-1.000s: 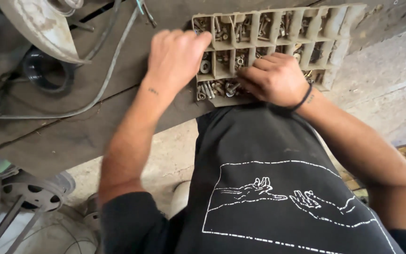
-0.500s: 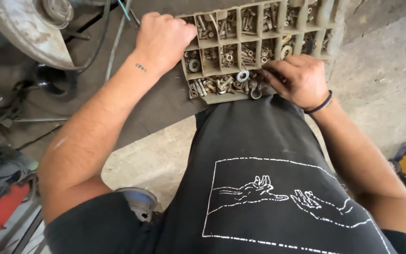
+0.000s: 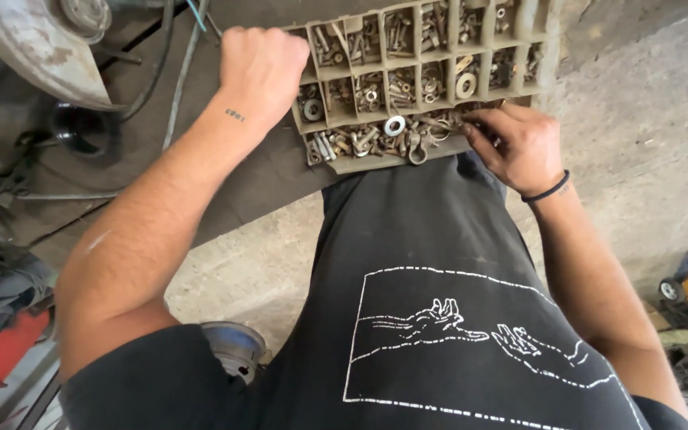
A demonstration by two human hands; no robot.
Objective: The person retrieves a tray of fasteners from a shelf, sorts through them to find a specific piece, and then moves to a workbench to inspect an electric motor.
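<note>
Head view: a tan plastic compartment organizer tray (image 3: pixel 543 60) is sitting at the near edge of a dark counter (image 3: pixel 201 159), its cells holding bolts, nuts and washers. The left hand (image 3: pixel 263 68) is resting curled over the tray's left rim, bracing it; its grip is closed on the rim, with nothing else visible in it. The right hand (image 3: pixel 515 143) is reaching into the long front compartment at the tray's right end, fingertips (image 3: pixel 471 127) pinched narrow among the loose hardware; what they are pinching cannot be told. A large bright washer (image 3: pixel 395 125) is lying in the front row, just left of those fingertips. A black cable (image 3: pixel 133 99) is trailing across the counter, left of the tray.
</note>
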